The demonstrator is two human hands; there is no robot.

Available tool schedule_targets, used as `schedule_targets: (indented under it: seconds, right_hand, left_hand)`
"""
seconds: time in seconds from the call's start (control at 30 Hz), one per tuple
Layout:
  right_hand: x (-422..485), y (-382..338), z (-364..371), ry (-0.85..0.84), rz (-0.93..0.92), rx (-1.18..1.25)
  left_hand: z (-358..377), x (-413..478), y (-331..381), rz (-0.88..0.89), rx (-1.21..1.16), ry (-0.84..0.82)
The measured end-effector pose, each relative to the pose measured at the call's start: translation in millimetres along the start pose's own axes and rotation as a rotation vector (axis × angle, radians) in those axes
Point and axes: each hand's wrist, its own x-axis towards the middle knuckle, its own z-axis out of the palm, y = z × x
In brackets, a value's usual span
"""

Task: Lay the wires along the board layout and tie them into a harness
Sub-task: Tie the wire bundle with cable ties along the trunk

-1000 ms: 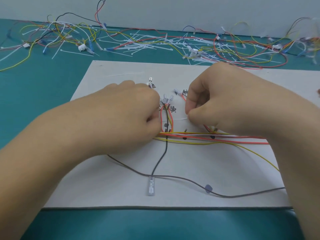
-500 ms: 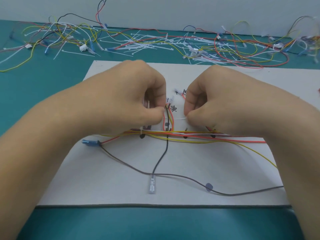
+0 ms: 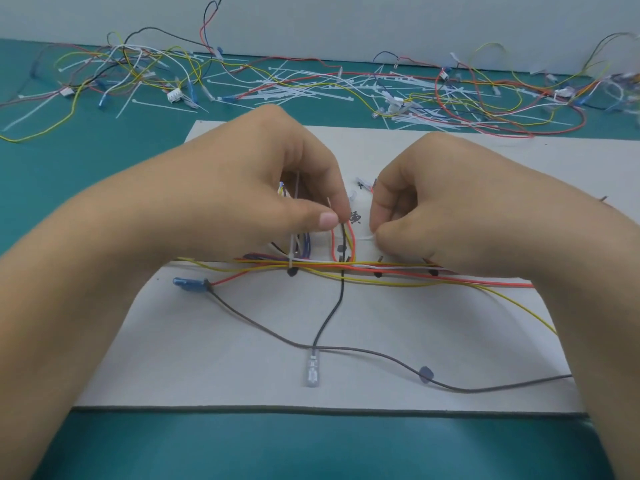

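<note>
Teal matting (image 3: pixel 86 202) covered the bench below a pale wall (image 3: pixel 346 22), and a white rectangular layout board (image 3: pixel 242 358) lay on it, near me. Along the far side sprawled a tangle of loose coloured wires and white zip ties (image 3: pixel 294 88). On the board a bundle of red, yellow and white wires (image 3: pixel 381 270) ran left to right, with a black wire (image 3: pixel 332 313) crossing it towards me. My left hand (image 3: pixel 270 202) and right hand (image 3: pixel 450 209) each pinched, thumb to forefinger, an end of a thin white plastic cable tie (image 3: pixel 363 238) stretched across the far-running wire loop.
</note>
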Motion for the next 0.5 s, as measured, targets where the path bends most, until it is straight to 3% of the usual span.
schedule_targets:
  seconds: [0.27,0.5]
  right_hand:
    - [0.8,0.5,1.5,0.007,-0.047,0.014]
    - [5.6,7.5,2.9,-0.018,-0.096,0.018]
  left_hand:
    - [6.1,2.8,-2.5,-0.024,-0.195,-0.083]
    - [8.3,4.5,-5.3,-0.108,-0.189,-0.001]
